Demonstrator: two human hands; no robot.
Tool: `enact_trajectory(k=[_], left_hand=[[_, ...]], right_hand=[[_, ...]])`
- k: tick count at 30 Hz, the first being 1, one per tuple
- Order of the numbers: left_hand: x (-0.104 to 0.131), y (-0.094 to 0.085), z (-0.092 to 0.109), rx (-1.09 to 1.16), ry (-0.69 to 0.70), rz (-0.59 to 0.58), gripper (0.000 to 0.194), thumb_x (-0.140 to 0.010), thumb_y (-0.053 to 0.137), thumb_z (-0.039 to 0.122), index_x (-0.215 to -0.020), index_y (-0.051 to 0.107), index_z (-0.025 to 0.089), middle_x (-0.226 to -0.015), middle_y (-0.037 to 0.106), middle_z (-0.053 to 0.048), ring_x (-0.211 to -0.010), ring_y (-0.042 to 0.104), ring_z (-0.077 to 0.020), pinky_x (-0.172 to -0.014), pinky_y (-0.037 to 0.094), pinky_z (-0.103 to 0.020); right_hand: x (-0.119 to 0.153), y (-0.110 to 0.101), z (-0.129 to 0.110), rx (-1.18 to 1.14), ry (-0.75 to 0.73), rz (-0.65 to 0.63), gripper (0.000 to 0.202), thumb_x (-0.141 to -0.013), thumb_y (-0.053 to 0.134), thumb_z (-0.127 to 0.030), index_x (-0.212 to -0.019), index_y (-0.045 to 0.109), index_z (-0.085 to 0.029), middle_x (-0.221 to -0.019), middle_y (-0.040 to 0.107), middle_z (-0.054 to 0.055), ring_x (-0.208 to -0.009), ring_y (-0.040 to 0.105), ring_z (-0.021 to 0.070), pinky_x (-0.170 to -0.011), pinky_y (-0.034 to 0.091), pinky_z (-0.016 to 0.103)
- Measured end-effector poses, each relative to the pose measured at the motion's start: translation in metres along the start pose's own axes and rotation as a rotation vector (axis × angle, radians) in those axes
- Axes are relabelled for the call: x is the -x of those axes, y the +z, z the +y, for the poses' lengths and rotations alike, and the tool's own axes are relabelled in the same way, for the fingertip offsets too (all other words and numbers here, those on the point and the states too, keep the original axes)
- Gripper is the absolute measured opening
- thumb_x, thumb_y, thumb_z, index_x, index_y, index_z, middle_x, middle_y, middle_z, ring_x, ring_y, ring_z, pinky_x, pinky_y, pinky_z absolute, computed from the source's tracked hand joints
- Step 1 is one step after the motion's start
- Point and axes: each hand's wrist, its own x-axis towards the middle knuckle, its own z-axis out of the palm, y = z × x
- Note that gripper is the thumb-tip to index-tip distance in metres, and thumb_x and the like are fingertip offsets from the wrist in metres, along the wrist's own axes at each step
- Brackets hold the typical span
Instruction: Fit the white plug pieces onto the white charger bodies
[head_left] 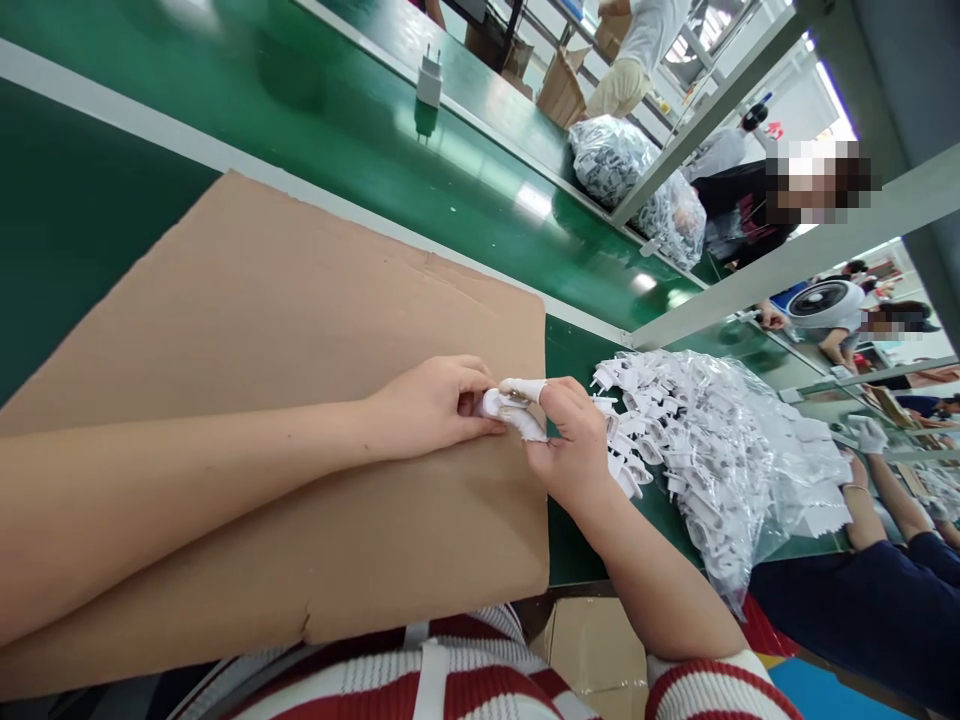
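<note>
Over the right part of a brown cardboard sheet (pixel 300 300), my two hands meet around a small white plastic piece (pixel 492 402). My left hand (pixel 439 405) pinches it from the left between thumb and fingers. From the right, my right hand (pixel 570 430), with white coverings on its thumb and a finger, closes on the same piece. The fingers hide much of its shape. Just right of the cardboard lies a loose pile of white plug adapters (pixel 626 430), beside a clear plastic bag (pixel 720 450) full of similar ones.
A single white plug adapter (pixel 430 82) stands on the green surface beyond the cardboard. Another filled bag (pixel 615 160) sits farther back by a metal post. People work across and to the right. A cardboard box (pixel 596 645) is below the table edge.
</note>
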Motion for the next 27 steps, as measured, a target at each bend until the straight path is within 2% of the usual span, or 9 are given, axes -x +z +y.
enact_trajectory(k=[3,7,12,15,18,20,21,24,27], left_hand=[[0.001,0.002,0.001,-0.003,-0.007,0.030,0.036,-0.083,0.071,0.055,-0.075,0.068,0.019,-0.086,0.064,-0.003,-0.066,0.058,-0.0161,-0.061,0.046,-0.030],[0.002,0.004,0.002,-0.007,-0.041,0.068,0.040,-0.080,0.072,0.057,-0.071,0.065,0.019,-0.085,0.064,-0.003,-0.065,0.058,-0.0161,-0.061,0.047,-0.031],[0.003,0.008,0.003,-0.011,-0.046,0.104,0.039,-0.078,0.075,0.059,-0.076,0.070,0.020,-0.086,0.064,-0.003,-0.066,0.057,-0.0163,-0.062,0.046,-0.030],[0.004,0.012,0.007,-0.030,-0.051,0.123,0.037,-0.079,0.075,0.057,-0.078,0.071,0.020,-0.083,0.063,-0.003,-0.067,0.057,-0.0169,-0.064,0.047,-0.030],[0.000,0.009,0.011,-0.011,-0.073,0.040,0.034,-0.079,0.074,0.053,-0.087,0.072,0.020,-0.086,0.066,-0.004,-0.072,0.061,-0.0196,-0.066,0.049,-0.031],[-0.010,-0.001,0.010,-0.009,-0.104,-0.033,0.035,-0.078,0.074,0.052,-0.092,0.072,0.020,-0.089,0.070,-0.005,-0.077,0.064,-0.0227,-0.069,0.052,-0.033],[-0.019,-0.010,0.009,-0.041,-0.130,-0.027,0.037,-0.077,0.074,0.053,-0.094,0.073,0.020,-0.090,0.072,-0.006,-0.080,0.066,-0.0242,-0.071,0.053,-0.034],[-0.057,-0.046,-0.002,-0.238,-0.228,0.184,0.046,-0.071,0.077,0.054,-0.100,0.075,0.020,-0.092,0.076,-0.005,-0.083,0.068,-0.0268,-0.076,0.053,-0.035],[-0.100,-0.088,-0.016,-0.401,-0.307,0.422,0.047,-0.067,0.075,0.053,-0.099,0.072,0.018,-0.088,0.074,-0.006,-0.083,0.067,-0.0286,-0.074,0.049,-0.035]], right_hand=[[-0.001,0.001,0.000,0.094,0.001,-0.009,0.014,-0.087,0.060,-0.013,-0.085,0.065,-0.026,-0.079,0.071,0.004,-0.080,0.065,0.0232,-0.074,0.051,0.036],[-0.002,0.004,0.002,0.095,-0.004,0.008,0.012,-0.083,0.061,-0.014,-0.083,0.063,-0.026,-0.075,0.068,0.002,-0.077,0.064,0.0229,-0.088,0.052,0.040],[0.000,0.008,0.003,0.005,0.162,-0.030,0.008,-0.082,0.066,-0.018,-0.084,0.067,-0.026,-0.078,0.071,0.003,-0.082,0.067,0.0227,-0.085,0.053,0.037],[0.005,0.012,0.001,0.033,0.162,0.015,0.010,-0.079,0.066,-0.015,-0.082,0.066,-0.025,-0.076,0.069,0.002,-0.084,0.067,0.0236,-0.095,0.053,0.041],[0.013,0.020,-0.002,-0.028,0.240,0.086,0.012,-0.085,0.064,-0.020,-0.096,0.069,-0.023,-0.087,0.073,0.006,-0.091,0.069,0.0265,-0.098,0.055,0.047],[0.018,0.025,-0.004,-0.115,0.314,0.135,0.035,-0.090,0.065,-0.027,-0.124,0.065,-0.019,-0.114,0.073,0.014,-0.106,0.070,0.0306,-0.099,0.056,0.051],[0.021,0.027,-0.006,-0.160,0.339,0.149,0.051,-0.091,0.066,-0.029,-0.139,0.056,-0.017,-0.130,0.067,0.019,-0.116,0.068,0.0325,-0.103,0.056,0.053],[0.027,0.030,-0.013,-0.271,0.336,0.074,0.079,-0.091,0.067,-0.028,-0.160,0.030,-0.016,-0.156,0.045,0.025,-0.138,0.056,0.0341,-0.115,0.050,0.056],[0.031,0.028,-0.022,-0.333,0.321,-0.145,0.080,-0.090,0.066,-0.025,-0.161,0.029,-0.020,-0.153,0.048,0.020,-0.137,0.057,0.0320,-0.116,0.050,0.053]])
